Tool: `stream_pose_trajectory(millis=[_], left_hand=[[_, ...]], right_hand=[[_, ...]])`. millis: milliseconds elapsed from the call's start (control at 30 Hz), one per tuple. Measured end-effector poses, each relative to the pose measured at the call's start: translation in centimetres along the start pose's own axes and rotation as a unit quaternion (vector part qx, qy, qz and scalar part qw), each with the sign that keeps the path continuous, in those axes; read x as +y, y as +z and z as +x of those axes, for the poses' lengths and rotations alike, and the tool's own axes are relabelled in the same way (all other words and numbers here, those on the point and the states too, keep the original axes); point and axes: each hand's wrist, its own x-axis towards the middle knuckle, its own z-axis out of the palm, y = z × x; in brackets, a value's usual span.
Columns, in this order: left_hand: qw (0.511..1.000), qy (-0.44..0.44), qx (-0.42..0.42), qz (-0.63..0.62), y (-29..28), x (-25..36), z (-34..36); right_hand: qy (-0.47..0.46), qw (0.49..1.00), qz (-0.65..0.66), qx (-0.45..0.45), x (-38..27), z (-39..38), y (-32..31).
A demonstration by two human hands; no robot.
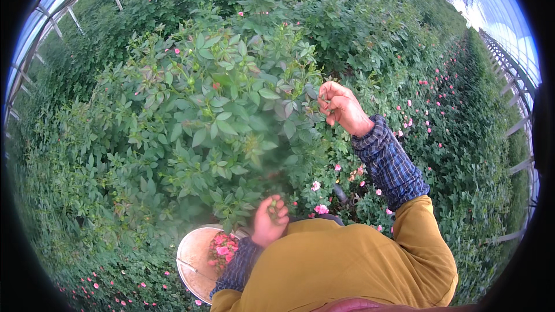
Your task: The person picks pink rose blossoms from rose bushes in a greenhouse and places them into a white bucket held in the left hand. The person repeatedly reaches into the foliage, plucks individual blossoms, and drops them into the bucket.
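Note:
In front of me stands a tall rose bush [225,115] with green and reddish leaves and small buds. My right hand [342,107] reaches to its right side. Its fingers are curled in a pinch beside the leaves, and what they hold is too small to make out. Low by my body, my left hand [270,219] is closed with the fingers bent inward. Small green bud-like pieces show between those fingers. Under my left forearm is a pale round bucket [188,248], partly hidden by the sleeve. Pink and red rose heads [222,248] lie inside it.
Dense rose plants surround me. Pink blooms [321,209] sit low near my waist, and more line the right-hand row [428,110]. A dark pipe-like object [340,193] shows among the leaves. Greenhouse frames [517,127] with clear sheeting run along both sides.

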Motion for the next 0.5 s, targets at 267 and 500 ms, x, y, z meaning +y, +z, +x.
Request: stream_pose_trajectory(millis=[267,500], left_hand=[[1.0,-0.002,-0.013,-0.019,-1.0,-0.2,-0.6],[1.0,0.005,-0.007,-0.025,-1.7,0.5,-1.2]], right_hand=[[-0.242,0.837,-0.488,-0.054,0.9,6.1,3.7],[-0.277,0.752,-0.598,-0.032,2.1,7.6,5.2]])
